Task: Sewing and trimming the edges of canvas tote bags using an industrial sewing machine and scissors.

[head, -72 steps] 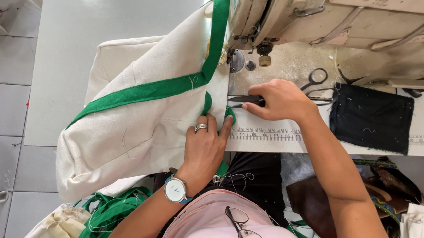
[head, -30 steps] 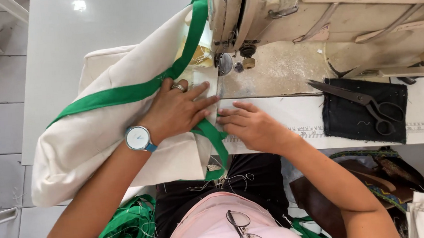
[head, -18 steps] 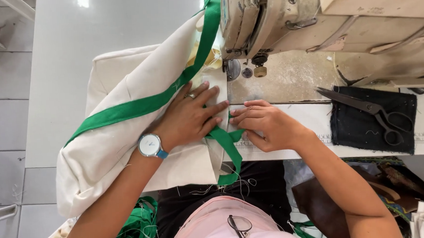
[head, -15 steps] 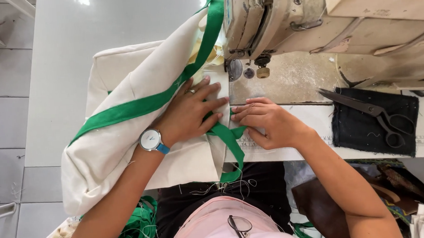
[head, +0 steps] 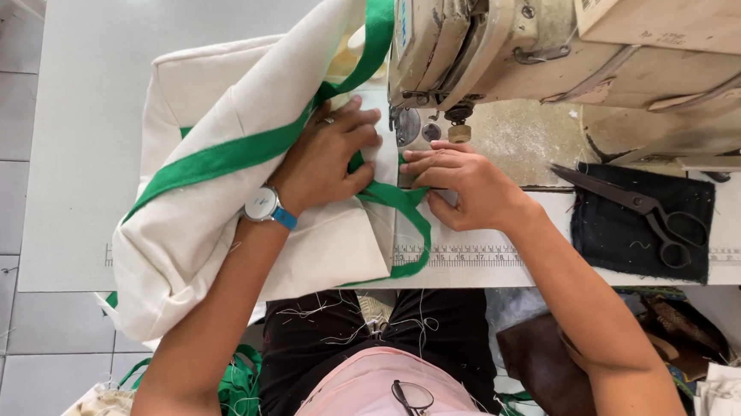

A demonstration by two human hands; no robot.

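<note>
Hands on green trim

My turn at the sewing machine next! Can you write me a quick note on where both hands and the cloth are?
Left hand: flat on the cream fabric, pressing the green strap.
Right hand: fingertips pinching the strap's loop just before the presser foot.
Scissors lie on the dark cloth patch, to the right.
Done: strap lined up at the needle.
Left: stitching this strap end.

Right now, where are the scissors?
In the head view, the black scissors lie on a dark cloth patch on the sewing table, to the right of the right hand, below the sewing machine.
</note>
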